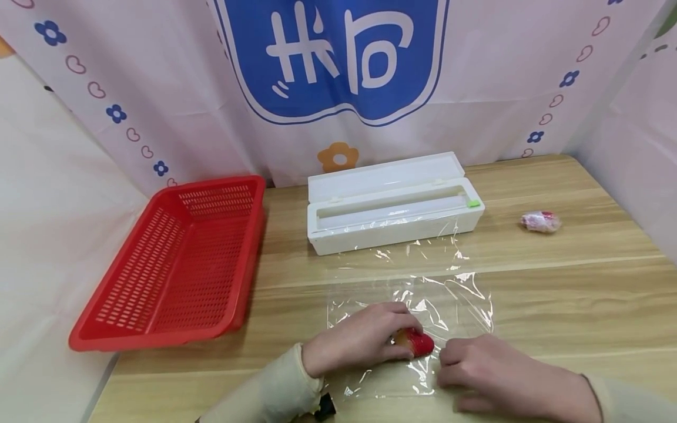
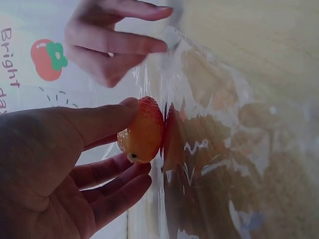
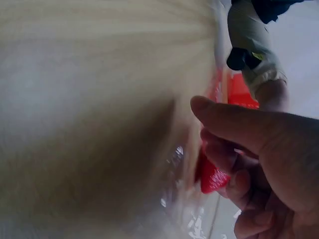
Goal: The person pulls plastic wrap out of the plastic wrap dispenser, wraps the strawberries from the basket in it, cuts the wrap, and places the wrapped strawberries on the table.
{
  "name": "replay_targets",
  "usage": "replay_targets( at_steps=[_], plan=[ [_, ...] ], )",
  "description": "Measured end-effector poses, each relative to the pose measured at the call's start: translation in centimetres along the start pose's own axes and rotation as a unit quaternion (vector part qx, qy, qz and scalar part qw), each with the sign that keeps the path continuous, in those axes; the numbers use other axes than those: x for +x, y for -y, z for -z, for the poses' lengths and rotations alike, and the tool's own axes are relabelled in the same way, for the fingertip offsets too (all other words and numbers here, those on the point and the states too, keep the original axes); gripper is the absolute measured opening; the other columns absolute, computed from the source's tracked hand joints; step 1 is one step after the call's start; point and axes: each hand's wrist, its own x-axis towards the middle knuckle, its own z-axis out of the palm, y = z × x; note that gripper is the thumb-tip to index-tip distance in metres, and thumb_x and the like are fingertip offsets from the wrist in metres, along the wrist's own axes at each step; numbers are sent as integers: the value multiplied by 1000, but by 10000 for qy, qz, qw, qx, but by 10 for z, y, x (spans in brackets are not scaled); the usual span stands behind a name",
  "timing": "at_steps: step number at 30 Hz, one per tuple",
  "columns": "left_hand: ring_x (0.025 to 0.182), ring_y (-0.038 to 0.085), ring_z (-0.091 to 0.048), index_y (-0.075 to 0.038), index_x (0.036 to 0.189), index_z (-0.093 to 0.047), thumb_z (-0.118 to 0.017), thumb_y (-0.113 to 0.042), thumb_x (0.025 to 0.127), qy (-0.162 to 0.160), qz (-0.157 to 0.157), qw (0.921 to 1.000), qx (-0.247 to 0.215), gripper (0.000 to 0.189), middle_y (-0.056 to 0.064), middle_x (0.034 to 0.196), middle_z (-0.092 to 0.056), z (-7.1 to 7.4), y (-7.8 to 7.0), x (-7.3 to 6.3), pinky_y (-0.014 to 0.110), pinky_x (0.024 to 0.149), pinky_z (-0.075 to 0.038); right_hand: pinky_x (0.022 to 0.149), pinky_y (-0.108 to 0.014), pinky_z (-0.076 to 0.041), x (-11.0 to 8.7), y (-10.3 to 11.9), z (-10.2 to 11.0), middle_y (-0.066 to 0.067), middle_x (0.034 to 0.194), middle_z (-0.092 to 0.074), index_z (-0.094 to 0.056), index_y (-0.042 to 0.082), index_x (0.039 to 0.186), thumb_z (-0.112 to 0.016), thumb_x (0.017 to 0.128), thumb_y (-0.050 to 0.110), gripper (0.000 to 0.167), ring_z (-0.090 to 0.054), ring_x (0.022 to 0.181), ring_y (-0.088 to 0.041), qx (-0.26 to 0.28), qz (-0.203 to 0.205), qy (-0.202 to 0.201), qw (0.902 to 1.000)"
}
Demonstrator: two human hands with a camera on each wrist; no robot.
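Note:
A red and yellow-orange strawberry rests on a sheet of clear cling film spread over the table. With thumb and fingers my left hand grips it from the left; in the left wrist view the strawberry shows its yellowish end. My right hand is just right of the strawberry, by the film's near right edge. Its thumb and forefinger stand apart in the left wrist view, with loosely bent fingers and nothing visibly held. The right wrist view is blurred, with the strawberry's red tip beyond the fingers.
Behind the film stands a white cling film box, lid raised, a roll inside and film running out over its front. A red plastic basket is at left. A small wrapped red thing lies at back right. A printed curtain hangs behind.

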Motion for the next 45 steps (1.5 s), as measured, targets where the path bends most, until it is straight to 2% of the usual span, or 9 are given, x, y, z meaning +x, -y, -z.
replay_targets(
  at_steps=[6,11,14,18,22,26,33,38,45],
  plan=[
    [93,-1,-58,-23,115,-68,-71,-34,91,40,-16,10000,13,27,-10,105,-63,0,0,1,10,84,-47,62,-13,-41,2,1,-13,19,80,-56,-63,29,85,-83,67,29,28,-50,76,0,-244,-186,-140,9994],
    [94,-1,-58,-22,116,-68,-70,-34,91,27,-78,10000,-23,27,-10,107,-64,0,1,1,10,84,-47,59,-13,-43,5,-4,-18,19,75,-58,-63,31,77,-84,70,22,23,-54,71,1,-354,-104,-402,9985],
    [93,-2,-57,-22,116,-67,-69,-37,92,30,-64,10000,-55,29,-11,106,-64,0,1,0,9,82,-46,60,-12,-44,6,-6,-17,21,74,-58,-64,33,74,-83,70,20,23,-55,70,3,-101,-228,-488,9985],
    [92,-3,-57,-23,117,-68,-63,-37,96,13,-63,9999,-156,26,-11,105,-63,0,2,0,8,82,-46,64,-11,-44,8,-10,-10,25,78,-60,-68,35,79,-82,75,23,19,-52,74,8,838,-876,-331,9921],
    [96,-2,-60,-21,117,-69,-52,-32,103,4,-141,9994,-303,25,-10,106,-67,1,6,2,11,89,-48,63,-14,-46,14,-19,-3,25,77,-62,-70,33,82,-80,80,22,15,-51,70,9,2046,-1574,-88,9661],
    [98,-2,-62,-19,115,-70,-44,-30,106,25,-126,9983,-577,30,-9,104,-70,2,12,5,14,92,-49,59,-19,-50,18,-30,1,18,73,-66,-70,27,82,-76,84,18,11,-54,65,6,3194,-2171,93,9224],
    [90,-6,-60,-20,116,-68,-41,-43,105,213,152,9940,-1058,38,-13,100,-69,7,16,9,13,85,-50,59,-24,-56,21,-47,0,0,76,-72,-72,16,89,-73,87,14,3,-63,64,-3,4201,-2554,207,8706],
    [89,-6,-60,-17,128,-61,-62,-49,94,392,206,9916,-1217,47,-11,104,-70,8,14,10,11,81,-50,58,-27,-57,22,-56,1,-1,75,-73,-71,12,95,-74,86,17,10,-66,62,-9,4423,-2862,408,8490],
    [98,-4,-64,-15,131,-59,-72,-32,90,336,185,9914,-1250,46,-6,110,-73,6,18,12,11,90,-49,56,-28,-58,23,-63,4,-4,74,-73,-70,7,99,-72,88,19,16,-66,60,-11,4515,-3031,609,8370]
  ],
)
